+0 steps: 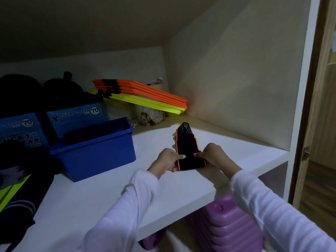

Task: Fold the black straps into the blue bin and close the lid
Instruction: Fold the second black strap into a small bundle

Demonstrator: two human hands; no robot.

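A black strap with orange edging (187, 146) lies folded in layers on the white shelf (112, 193), its patterned end pointing away from me. My left hand (168, 160) pinches its near left edge, thumb on top. My right hand (211, 155) pinches the near right edge the same way. The open blue bin (94, 151) stands on the shelf to the left of my hands, with no lid on it. What it holds cannot be made out in the dim light.
Orange and yellow flat bars (143, 96) are stacked at the back. Blue labelled boxes (72, 117) and dark bags stand behind the bin. Dark fabric (16, 188) lies at the left. A purple suitcase (225, 224) sits under the shelf. A wooden door (318, 124) is at right.
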